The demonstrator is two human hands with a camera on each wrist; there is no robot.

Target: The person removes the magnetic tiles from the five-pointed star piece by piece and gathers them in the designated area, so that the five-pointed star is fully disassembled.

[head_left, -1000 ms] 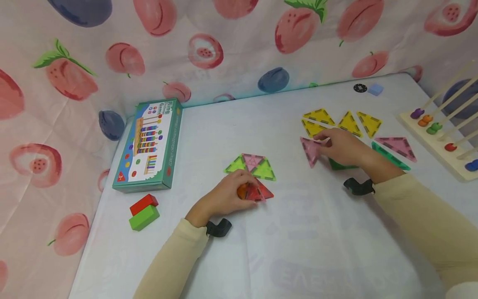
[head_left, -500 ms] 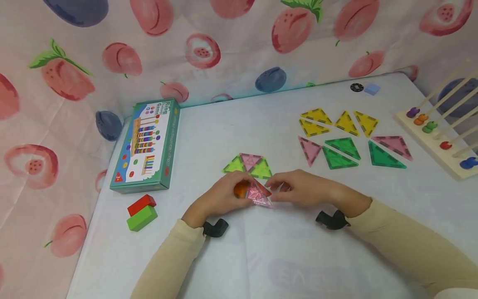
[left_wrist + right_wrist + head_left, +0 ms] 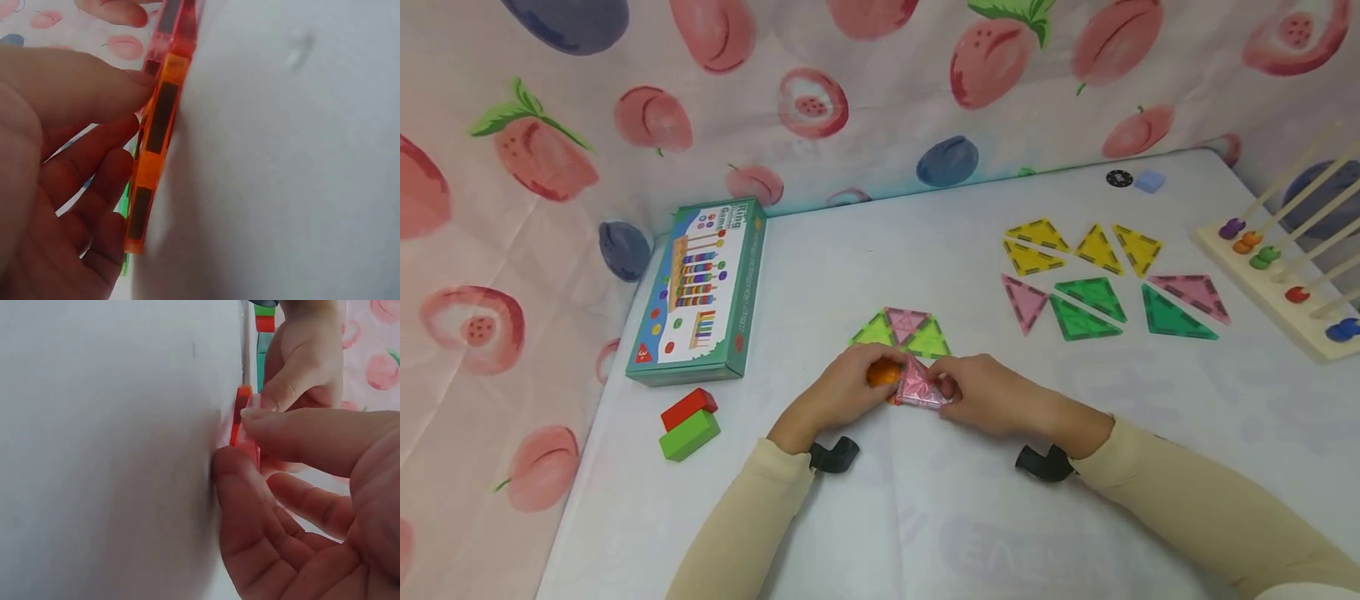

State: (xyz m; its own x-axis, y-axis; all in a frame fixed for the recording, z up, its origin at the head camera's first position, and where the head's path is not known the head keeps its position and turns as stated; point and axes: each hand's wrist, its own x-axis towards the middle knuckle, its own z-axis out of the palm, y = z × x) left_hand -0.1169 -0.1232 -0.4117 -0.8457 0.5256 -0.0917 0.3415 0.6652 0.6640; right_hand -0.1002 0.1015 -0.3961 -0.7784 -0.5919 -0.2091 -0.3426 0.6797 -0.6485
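Before me, in the head view, my left hand [image 3: 846, 390] pinches an orange magnetic tile [image 3: 882, 374] between thumb and fingers. Up against it leans a shiny pink triangular magnetic tile [image 3: 919, 387], whose right corner my right hand [image 3: 996, 396] pinches. In the left wrist view the orange tile [image 3: 161, 119] is seen edge-on, its dark magnet strips showing, with a pink-red tile edge [image 3: 178, 28] joined at its end. The right wrist view has an orange-red tile edge [image 3: 240, 412] at the right thumb tip. Right behind the hands lie two lime triangles [image 3: 929, 337] flanking a pink one [image 3: 905, 323].
Yellow triangles [image 3: 1036, 257], green triangles [image 3: 1086, 320] and loose pink triangles [image 3: 1026, 302] lie to the right. A wooden peg rack [image 3: 1281, 287] stands at the right edge. On the left are a game box [image 3: 696, 292], a red block [image 3: 688, 408] and a green block [image 3: 690, 435].
My right hand has left the loose pink triangle at the back, come in toward the left hand, and now pinches the front pink tile. The left hand has stayed nearly in place.
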